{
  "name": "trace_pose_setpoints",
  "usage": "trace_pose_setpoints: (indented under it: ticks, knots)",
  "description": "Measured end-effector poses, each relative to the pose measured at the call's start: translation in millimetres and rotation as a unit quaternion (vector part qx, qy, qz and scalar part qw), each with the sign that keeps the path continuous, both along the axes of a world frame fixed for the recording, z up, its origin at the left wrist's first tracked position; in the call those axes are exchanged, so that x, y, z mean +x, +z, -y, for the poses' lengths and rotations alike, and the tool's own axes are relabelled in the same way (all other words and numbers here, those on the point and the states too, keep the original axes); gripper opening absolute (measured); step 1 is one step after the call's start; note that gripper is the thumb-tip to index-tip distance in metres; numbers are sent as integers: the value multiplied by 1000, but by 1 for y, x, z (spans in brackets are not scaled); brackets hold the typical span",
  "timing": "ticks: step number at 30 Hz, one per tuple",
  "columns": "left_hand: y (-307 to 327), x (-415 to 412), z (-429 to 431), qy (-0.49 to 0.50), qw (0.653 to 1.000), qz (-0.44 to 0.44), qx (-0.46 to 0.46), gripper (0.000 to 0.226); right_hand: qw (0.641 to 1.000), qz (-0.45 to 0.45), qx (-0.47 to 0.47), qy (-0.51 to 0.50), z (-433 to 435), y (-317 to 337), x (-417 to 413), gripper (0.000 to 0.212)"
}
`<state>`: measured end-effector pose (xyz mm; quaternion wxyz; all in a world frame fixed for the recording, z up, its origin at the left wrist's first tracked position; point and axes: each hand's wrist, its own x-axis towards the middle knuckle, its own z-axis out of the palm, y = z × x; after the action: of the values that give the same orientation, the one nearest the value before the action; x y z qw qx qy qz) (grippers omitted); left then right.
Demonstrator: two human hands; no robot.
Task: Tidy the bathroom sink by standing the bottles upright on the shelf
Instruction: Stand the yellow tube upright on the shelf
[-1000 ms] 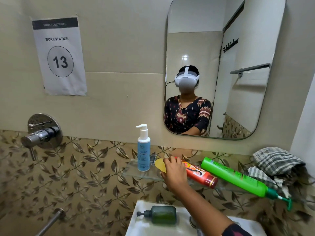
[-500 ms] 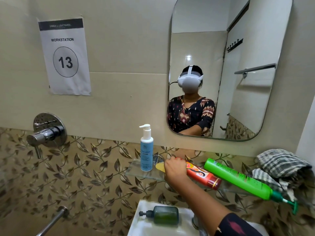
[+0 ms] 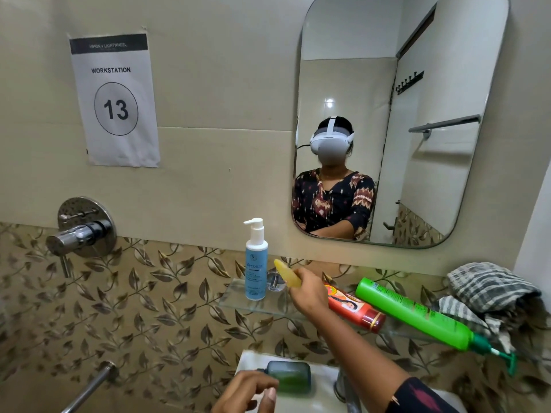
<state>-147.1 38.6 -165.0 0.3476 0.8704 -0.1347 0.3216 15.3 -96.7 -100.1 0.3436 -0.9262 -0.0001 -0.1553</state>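
Note:
A blue pump bottle [image 3: 256, 269] stands upright at the left end of the glass shelf [image 3: 238, 302]. My right hand [image 3: 308, 292] grips the red bottle [image 3: 356, 310] by its yellow-capped end, which is raised off the shelf and tilted up to the left. A long green pump bottle [image 3: 414, 315] lies on its side to the right of it, its pump hanging past the shelf end. On the white sink [image 3: 316, 403] lies a dark green pump bottle [image 3: 290, 377]. My left hand [image 3: 246, 393] hovers just in front of that bottle, fingers apart, holding nothing.
A checked cloth [image 3: 489, 290] is bunched at the shelf's right end. A mirror [image 3: 396, 120] hangs above the shelf. A chrome mixer valve [image 3: 82, 231] juts from the wall at left, and a chrome pipe [image 3: 92, 386] runs low left. The sink tap [image 3: 346, 389] stands beside my right forearm.
My right hand has lifted the yellow-capped end of the red bottle up off the shelf. My left hand has come into view at the bottom, by the dark green bottle.

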Motion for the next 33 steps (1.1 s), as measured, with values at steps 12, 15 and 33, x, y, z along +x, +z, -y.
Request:
trace_pose_setpoints:
  ticks: [12, 15, 33]
  knots:
    - [23, 2, 20, -47, 990, -3, -132, 22, 987, 13, 160, 25, 9, -3, 5, 43]
    - [22, 2, 19, -53, 989, -15, -137, 21, 985, 1, 165, 40, 14, -4, 7, 46]
    - [12, 5, 15, -61, 988, -24, -142, 22, 989, -8, 132, 64, 16, -7, 18, 38]
